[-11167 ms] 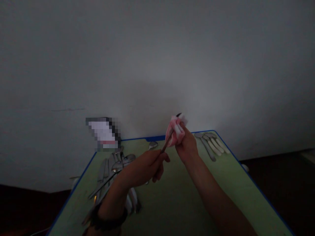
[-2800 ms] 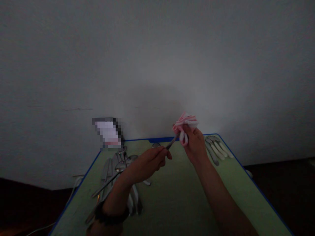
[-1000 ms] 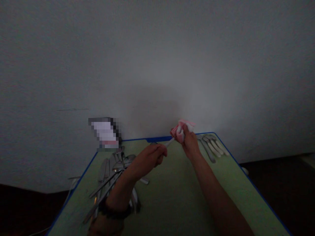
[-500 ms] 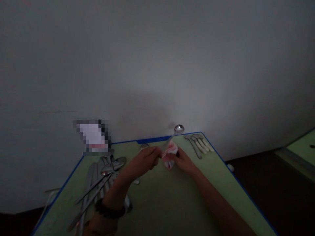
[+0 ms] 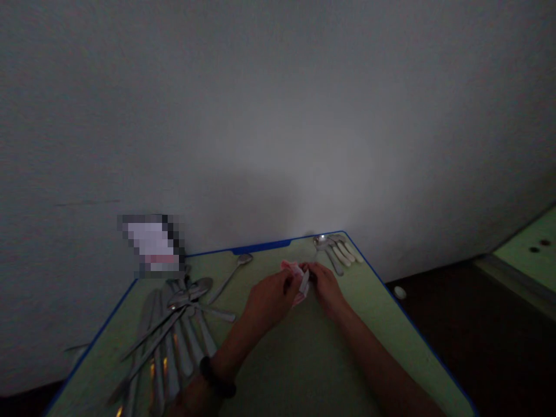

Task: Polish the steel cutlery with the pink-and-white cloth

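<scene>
My left hand [image 5: 271, 295], with a dark bracelet at the wrist, is closed on a crumpled pink-and-white cloth [image 5: 299, 294] above the middle of the table. Close against the cloth, my right hand [image 5: 325, 286] is closed, its fingertips meeting the left ones. A shiny spoon [image 5: 322, 238] rises beyond my right fingers, its bowl overlapping the cutlery behind. Its handle seems to run down into that hand, though the grip is mostly hidden. Another spoon [image 5: 245, 259] lies by itself left of the hands, near the table's back edge.
A pile of spoons and long-handled cutlery [image 5: 180, 330] spreads over the left side. Several white-handled pieces [image 5: 347, 252] lie in a row at the back right. The green table [image 5: 391, 330] has a blue rim, with a wall behind. A blurred-out object [image 5: 152, 243] stands at the back left.
The spoon bowl has dropped lower, towards the cutlery row. My left hand has moved from the handle onto the cloth, and my right fingers have shifted off it. The view has shifted slightly.
</scene>
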Available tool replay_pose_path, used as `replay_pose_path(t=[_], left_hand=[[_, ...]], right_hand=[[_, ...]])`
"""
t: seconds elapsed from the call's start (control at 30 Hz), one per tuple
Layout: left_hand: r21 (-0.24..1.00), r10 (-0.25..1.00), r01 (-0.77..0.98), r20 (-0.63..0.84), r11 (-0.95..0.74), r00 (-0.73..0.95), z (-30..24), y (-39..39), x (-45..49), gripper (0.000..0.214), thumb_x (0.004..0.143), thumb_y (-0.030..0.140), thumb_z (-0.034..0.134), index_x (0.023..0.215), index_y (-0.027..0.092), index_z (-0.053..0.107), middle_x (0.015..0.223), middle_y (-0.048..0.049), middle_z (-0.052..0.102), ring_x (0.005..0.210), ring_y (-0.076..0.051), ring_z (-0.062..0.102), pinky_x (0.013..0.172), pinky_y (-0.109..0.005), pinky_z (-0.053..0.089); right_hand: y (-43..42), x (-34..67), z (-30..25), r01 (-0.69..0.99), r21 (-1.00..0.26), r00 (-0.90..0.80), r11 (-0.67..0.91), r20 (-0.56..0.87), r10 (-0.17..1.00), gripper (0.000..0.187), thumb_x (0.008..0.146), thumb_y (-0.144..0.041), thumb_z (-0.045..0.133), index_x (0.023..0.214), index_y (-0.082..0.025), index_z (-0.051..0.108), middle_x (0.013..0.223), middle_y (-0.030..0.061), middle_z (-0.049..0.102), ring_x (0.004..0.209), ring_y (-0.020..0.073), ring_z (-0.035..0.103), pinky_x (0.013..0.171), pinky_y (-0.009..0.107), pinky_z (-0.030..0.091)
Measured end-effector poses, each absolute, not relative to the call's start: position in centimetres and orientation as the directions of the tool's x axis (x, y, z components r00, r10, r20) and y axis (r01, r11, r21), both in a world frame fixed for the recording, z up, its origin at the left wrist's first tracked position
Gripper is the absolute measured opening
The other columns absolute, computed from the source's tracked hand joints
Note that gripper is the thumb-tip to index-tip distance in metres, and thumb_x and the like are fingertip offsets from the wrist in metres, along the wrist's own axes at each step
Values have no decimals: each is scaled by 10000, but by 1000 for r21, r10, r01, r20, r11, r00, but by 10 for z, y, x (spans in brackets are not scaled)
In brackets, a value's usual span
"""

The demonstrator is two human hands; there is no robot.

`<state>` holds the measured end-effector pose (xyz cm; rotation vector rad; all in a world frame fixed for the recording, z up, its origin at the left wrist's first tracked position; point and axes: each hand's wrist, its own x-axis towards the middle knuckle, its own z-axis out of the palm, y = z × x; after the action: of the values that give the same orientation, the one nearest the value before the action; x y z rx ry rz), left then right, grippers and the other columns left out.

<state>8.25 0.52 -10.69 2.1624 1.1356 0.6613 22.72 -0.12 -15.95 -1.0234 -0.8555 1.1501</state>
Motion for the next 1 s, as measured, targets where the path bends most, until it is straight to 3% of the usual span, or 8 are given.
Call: replay_pose_path(t=[0.1,0.17,0.3,0.4,0.5,0.6,0.77,1.0], left_hand=[[518,790,601,464,-609,401,-119,1,91,202,824,310,493,966,173,536,993,-95,549,996,-235,502,889,-383,393],[483,747,578,522,-657,412,-133,2,94,286,805,279,528,1063,157,504,1111,-131,501,1095,-260,445,953,-435,358],[557,738,485,497,-674,456,-159,7,93,283,830,225,485,1103,153,463,1101,-125,499,1073,-244,461,945,-445,387],[598,744,449,465,-664,481,-167,9,89,291,813,143,453,1103,170,469,1100,-108,495,1067,-230,466,948,-431,391],[617,745,432,453,-658,489,-168,10,89,331,775,88,452,1094,174,480,1105,-99,493,1067,-220,463,948,-413,393],[635,762,433,452,-640,464,-169,12,91,334,765,80,455,1084,175,489,1083,-91,500,1043,-214,471,928,-403,404],[663,784,430,439,-613,439,-172,12,90,310,763,76,455,1050,189,490,1059,-76,490,1024,-210,483,910,-399,412],[691,793,412,420,-594,441,-171,12,87,337,739,60,478,1041,211,482,1044,-59,486,1014,-208,483,912,-400,412]], right_hand=[[1,227,-169,-422,-906,192,36,-51,980,184,728,-345,527,698,-176,593,694,-23,597,682,125,542,687,250,422],[0,227,-173,-382,-924,169,-5,-75,983,183,709,-357,548,688,-178,577,643,-39,571,616,115,515,620,239,409],[-2,242,-170,-57,-998,213,33,20,977,252,750,-407,497,728,-171,583,598,-27,574,564,128,516,573,246,404],[1,271,-157,257,-964,266,63,133,955,324,821,-420,390,824,-170,596,557,-20,562,500,134,505,540,252,403],[8,303,-146,664,-746,259,48,290,921,344,858,-384,350,917,-169,611,739,52,638,686,176,588,666,286,429],[17,322,-145,874,-474,266,-106,285,921,363,888,-328,302,1043,-160,584,967,118,637,894,212,596,780,314,420],[29,318,-160,960,-199,234,-196,190,953,371,907,-246,255,1177,-166,496,1109,137,577,987,217,573,812,326,423],[33,298,-167,952,-68,306,-298,174,936,415,898,-219,254,1296,-218,372,1167,150,520,889,225,600,698,340,462]])
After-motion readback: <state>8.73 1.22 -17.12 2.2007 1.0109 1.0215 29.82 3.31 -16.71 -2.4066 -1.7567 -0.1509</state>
